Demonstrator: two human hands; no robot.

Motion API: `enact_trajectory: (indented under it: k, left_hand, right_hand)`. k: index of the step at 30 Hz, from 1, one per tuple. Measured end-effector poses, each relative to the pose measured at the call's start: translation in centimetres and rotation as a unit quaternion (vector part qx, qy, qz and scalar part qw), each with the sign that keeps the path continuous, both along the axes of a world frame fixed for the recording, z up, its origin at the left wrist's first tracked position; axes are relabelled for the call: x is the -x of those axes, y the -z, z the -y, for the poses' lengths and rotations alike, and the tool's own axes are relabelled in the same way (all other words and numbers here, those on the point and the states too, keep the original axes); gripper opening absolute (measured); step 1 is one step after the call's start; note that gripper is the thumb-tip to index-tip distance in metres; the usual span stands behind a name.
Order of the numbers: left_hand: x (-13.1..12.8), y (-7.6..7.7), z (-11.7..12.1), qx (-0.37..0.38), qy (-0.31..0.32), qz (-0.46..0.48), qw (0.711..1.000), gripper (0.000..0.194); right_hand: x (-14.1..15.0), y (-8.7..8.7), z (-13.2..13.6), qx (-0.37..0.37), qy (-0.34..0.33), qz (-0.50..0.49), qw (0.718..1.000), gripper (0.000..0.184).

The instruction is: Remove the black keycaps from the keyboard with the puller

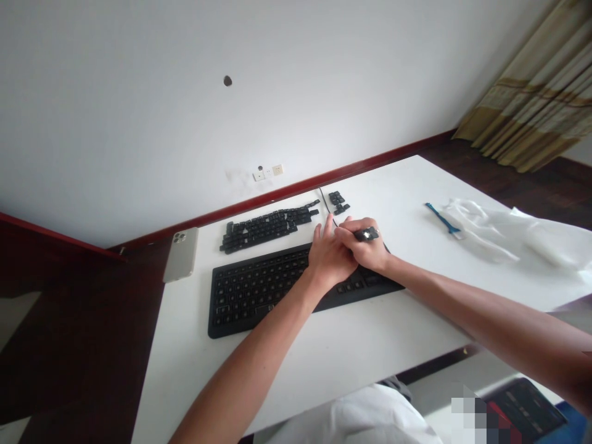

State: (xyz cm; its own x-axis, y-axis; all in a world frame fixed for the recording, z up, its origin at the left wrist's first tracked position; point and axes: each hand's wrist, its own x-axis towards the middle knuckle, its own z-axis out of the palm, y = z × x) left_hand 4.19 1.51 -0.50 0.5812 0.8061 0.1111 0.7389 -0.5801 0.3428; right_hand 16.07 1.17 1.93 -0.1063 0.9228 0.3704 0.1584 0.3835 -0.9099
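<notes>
A black keyboard (263, 287) lies on the white table with most of its keycaps off, its bare switch sockets showing. My left hand (329, 256) rests on its right part, fingers stretched out and apart. My right hand (367, 243) is closed in a fist right beside it, over the keyboard's right end. From that fist sticks the end of a small black tool (367, 234); its working tip is hidden. Behind the keyboard sits a block of loose black keycaps (268, 225), set out in rows. A smaller group of keycaps (338, 202) lies beyond my hands, past the keyboard's cable (324, 200).
A phone (182, 254) lies face down at the table's left edge. To the right are a blue-handled brush (441, 217) and crumpled white plastic bags (531, 237). The wall with sockets (268, 173) stands behind the table (370, 336). A dark device (522, 407) is below at lower right.
</notes>
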Motion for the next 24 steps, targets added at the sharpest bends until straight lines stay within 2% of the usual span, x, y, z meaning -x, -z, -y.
enact_trajectory:
  k: [2, 9, 19, 21, 24]
  left_hand:
    - [0.0, 0.1, -0.1, 0.011, -0.002, -0.003, 1.0, 0.055]
    - [-0.1, 0.1, 0.1, 0.005, -0.021, -0.004, 1.0, 0.039]
    - [0.0, -0.1, -0.2, -0.003, -0.01, 0.003, 1.0, 0.037]
    - [-0.2, -0.2, -0.2, -0.009, -0.011, -0.006, 1.0, 0.035]
    - [-0.4, -0.3, -0.3, -0.023, -0.022, -0.019, 0.999, 0.032]
  right_hand:
    - [0.1, 0.1, 0.0, -0.005, 0.004, -0.007, 1.0, 0.048]
    - [0.0, 0.4, 0.1, -0.003, 0.027, -0.038, 0.999, 0.049]
    - [-0.2, 0.8, -0.5, 0.009, 0.029, -0.06, 0.998, 0.052]
    - [-0.4, 0.2, -0.7, 0.017, 0.005, -0.034, 0.999, 0.052]
    - [-1.1, -1.0, -1.0, 0.041, -0.093, 0.071, 0.992, 0.045]
